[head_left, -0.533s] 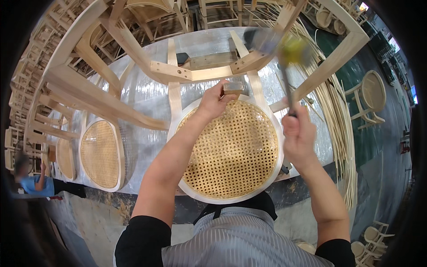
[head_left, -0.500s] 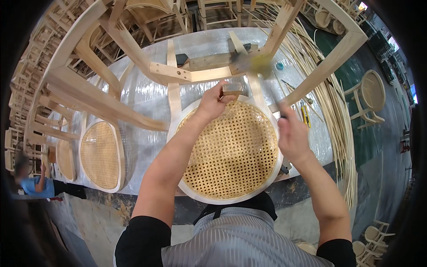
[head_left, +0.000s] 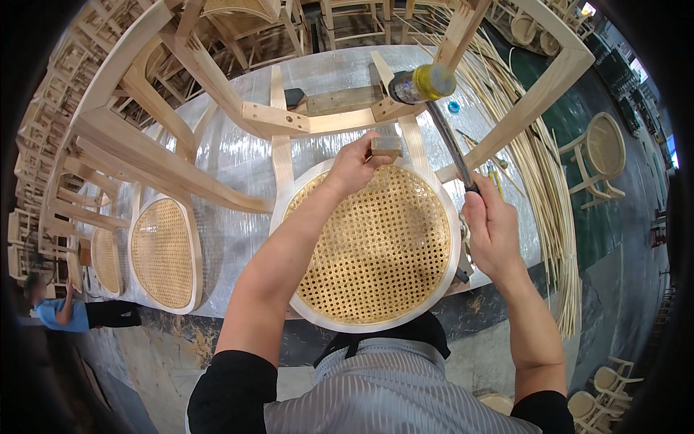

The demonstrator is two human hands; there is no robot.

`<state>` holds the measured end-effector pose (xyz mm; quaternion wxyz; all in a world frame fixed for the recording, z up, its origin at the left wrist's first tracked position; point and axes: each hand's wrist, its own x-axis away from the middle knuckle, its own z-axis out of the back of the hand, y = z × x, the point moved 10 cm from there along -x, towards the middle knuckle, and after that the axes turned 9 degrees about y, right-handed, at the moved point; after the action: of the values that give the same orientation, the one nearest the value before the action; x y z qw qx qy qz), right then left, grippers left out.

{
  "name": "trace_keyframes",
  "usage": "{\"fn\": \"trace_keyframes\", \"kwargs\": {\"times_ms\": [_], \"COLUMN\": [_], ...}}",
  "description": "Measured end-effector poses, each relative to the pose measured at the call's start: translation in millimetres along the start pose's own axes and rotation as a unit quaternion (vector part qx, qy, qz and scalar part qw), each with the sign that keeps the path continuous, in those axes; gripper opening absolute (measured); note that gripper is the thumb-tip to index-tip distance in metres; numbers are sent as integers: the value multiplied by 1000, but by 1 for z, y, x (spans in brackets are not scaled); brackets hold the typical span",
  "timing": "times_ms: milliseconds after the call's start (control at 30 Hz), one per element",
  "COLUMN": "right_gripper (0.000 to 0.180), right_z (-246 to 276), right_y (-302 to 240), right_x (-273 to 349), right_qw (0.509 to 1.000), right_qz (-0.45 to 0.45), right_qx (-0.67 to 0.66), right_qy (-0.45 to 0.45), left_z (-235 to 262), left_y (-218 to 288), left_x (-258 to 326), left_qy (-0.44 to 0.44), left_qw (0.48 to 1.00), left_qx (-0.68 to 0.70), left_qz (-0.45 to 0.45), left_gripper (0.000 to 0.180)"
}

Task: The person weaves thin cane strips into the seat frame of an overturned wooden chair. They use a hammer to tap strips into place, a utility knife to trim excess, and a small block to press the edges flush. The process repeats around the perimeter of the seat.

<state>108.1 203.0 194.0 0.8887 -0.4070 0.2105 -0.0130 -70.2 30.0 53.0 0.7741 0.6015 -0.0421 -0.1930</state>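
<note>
A round woven cane chair back or seat panel [head_left: 376, 253] in a pale wooden frame lies in front of me, joined to a larger chair frame [head_left: 322, 125] beyond it. My left hand [head_left: 354, 166] is closed on a small wooden block [head_left: 387, 146], which sits at the far rim of the panel. In my right hand [head_left: 494, 228] is a mallet [head_left: 452, 141], gripped by its dark handle. Its head, with a yellow face, hangs above the table, beyond the block. The fingertips of my left hand are partly hidden by the block.
Long cane strips [head_left: 538, 181] run along the right side of the plastic-covered table [head_left: 238, 173]. Another cane panel [head_left: 166, 253] stands left. Chair legs rise at both sides. A finished-looking chair [head_left: 603, 148] is at right. A person in blue [head_left: 61, 311] is at far left.
The mallet, blurred before, is now sharp and its head sits higher in the picture. My right hand has shifted slightly right and nearer. My left hand and the block have slid a little right.
</note>
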Motion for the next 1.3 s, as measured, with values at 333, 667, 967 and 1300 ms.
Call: {"fn": "trace_keyframes", "kwargs": {"times_ms": [333, 667, 967, 1300], "right_gripper": [32, 30, 32, 29], "right_z": [-28, -23, 21, 13], "right_y": [28, 33, -1, -5], "right_x": [6, 7, 4, 6], "right_qw": [988, 991, 999, 1000], "right_qz": [17, 1, 18, -3], "right_qx": [119, 116, -9, -17], "right_qy": [-93, -65, 49, 20], "left_z": [0, -6, 7, -3], "left_y": [5, 0, -3, 4], "left_x": [-1, -1, -8, -5], "left_qy": [4, -50, -1, -26], "left_qw": [999, 998, 1000, 999], "left_qx": [-33, -49, -13, -7], "left_qz": [-4, 2, 9, -23], "left_gripper": [28, 55, 47, 33]}}
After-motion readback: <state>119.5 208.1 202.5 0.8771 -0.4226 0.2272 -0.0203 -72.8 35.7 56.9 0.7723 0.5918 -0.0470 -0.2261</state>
